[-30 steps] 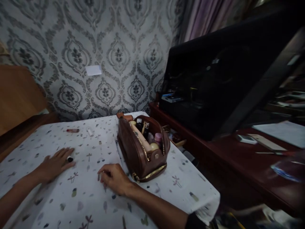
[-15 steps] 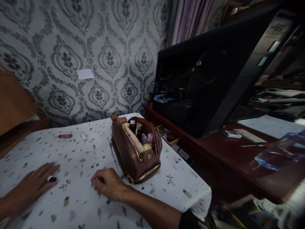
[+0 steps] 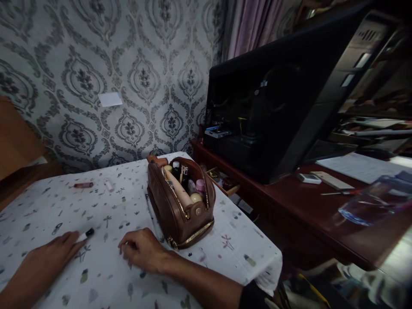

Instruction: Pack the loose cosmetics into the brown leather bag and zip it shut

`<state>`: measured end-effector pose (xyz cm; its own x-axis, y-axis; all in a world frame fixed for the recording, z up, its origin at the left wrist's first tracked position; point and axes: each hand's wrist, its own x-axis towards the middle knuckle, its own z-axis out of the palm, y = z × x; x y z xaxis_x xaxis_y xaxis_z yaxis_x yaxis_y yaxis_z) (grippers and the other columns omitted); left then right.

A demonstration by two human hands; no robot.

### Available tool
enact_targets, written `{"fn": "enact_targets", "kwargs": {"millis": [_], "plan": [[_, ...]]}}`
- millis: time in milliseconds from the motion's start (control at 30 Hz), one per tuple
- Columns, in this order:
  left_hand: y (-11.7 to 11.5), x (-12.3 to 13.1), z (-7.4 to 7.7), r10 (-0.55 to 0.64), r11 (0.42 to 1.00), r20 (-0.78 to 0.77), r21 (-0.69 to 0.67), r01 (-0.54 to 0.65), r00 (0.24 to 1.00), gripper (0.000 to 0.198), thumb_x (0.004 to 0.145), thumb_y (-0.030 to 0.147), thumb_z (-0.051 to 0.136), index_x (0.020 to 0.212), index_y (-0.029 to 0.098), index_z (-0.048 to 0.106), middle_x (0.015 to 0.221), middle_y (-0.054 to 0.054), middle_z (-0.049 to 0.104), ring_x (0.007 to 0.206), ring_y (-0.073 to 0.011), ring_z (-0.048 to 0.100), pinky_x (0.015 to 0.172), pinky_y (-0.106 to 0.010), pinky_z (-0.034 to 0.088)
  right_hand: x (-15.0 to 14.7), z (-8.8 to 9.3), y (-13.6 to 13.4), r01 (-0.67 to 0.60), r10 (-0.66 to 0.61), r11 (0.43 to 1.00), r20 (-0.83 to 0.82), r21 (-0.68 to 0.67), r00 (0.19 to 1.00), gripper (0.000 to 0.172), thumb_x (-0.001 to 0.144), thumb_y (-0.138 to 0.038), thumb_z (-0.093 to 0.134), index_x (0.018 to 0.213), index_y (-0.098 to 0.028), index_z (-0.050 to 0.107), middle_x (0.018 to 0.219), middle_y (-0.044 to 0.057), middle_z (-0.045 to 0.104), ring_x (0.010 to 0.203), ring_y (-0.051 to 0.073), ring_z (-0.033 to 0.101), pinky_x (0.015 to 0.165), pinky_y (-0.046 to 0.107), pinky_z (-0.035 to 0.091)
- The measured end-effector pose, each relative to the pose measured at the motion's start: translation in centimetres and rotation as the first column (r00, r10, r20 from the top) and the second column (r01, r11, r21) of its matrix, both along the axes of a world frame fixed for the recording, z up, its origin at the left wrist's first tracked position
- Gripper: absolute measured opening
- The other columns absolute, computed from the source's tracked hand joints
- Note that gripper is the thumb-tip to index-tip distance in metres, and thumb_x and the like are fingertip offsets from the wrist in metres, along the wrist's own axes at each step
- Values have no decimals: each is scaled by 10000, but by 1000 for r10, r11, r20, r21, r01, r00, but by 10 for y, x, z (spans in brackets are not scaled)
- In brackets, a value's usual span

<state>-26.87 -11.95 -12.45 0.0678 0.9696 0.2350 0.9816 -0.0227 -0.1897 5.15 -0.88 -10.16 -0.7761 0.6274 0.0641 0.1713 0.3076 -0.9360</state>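
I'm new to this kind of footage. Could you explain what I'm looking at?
There is no machine: these are a person's bare hands, seen by a camera worn on their head, looking forward and down. The left hand holds a black-capped white item. The right hand is curled beside an open brown bag; I can't tell whether that hand holds anything. The bag, containing small containers, stands on a white patterned cloth, where a reddish tube and a small white tube lie.
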Motion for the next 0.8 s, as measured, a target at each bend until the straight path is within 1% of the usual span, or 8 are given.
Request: {"fn": "enact_targets", "kwargs": {"millis": [100,133,233,300,367,467,633,800], "plan": [[14,42,11,-138,989,-170,31,145,976,530,910,148,266,1168,284,709,1126,-103,710,1010,-320,663,768,-453,535,0,0,0,-1,1,1000,-4,-11,1000,270,830,-95,566,987,-161,775,661,-32,656,545,89,593,581,167,450],[19,55,14,-148,984,-183,73,163,972,511,927,169,257,1111,264,724,1056,-118,717,960,-328,664,770,-466,526,-1,0,1,-1,1,1000,-2,-6,1000,266,832,-96,564,983,-160,773,653,-32,650,552,92,595,580,167,448],[32,89,17,-118,980,-77,150,128,990,514,1019,413,240,913,200,696,864,-118,688,804,-299,650,712,-419,508,-1,1,1,33,-34,998,14,51,999,249,841,-112,572,996,-169,758,653,-28,635,586,109,594,577,176,439],[36,106,15,-98,977,25,192,92,995,570,1013,581,249,832,200,633,784,-84,659,739,-265,640,686,-378,499,-1,3,2,88,-90,992,18,87,996,290,858,-130,570,1106,-167,714,677,-24,630,613,123,593,590,189,442],[37,119,12,-99,975,83,209,80,992,584,1011,631,233,812,212,586,743,-55,648,682,-234,640,631,-335,481,0,4,3,143,-144,984,11,103,989,376,876,-154,568,1248,-149,624,708,-21,626,646,137,600,625,206,452],[37,129,9,-123,971,95,216,100,988,568,1038,588,180,829,220,558,696,-21,650,600,-199,646,543,-293,440,0,4,4,179,-179,977,-10,115,984,430,896,-216,592,1317,-148,547,734,-24,612,685,149,599,666,223,451],[38,131,9,-204,945,79,276,176,976,491,1047,557,244,871,224,559,707,-6,658,583,-179,658,519,-266,448,-2,0,4,174,-171,982,-46,75,984,143,901,-221,615,1019,-197,692,634,-58,530,596,116,535,593,200,391],[39,128,8,-283,924,146,305,229,948,452,1045,542,288,867,226,559,708,1,653,596,-168,664,526,-246,471,-3,1,4,173,-169,985,-110,29,979,110,866,-184,643,946,-180,720,623,-64,518,596,102,504,573,189,370]]}}
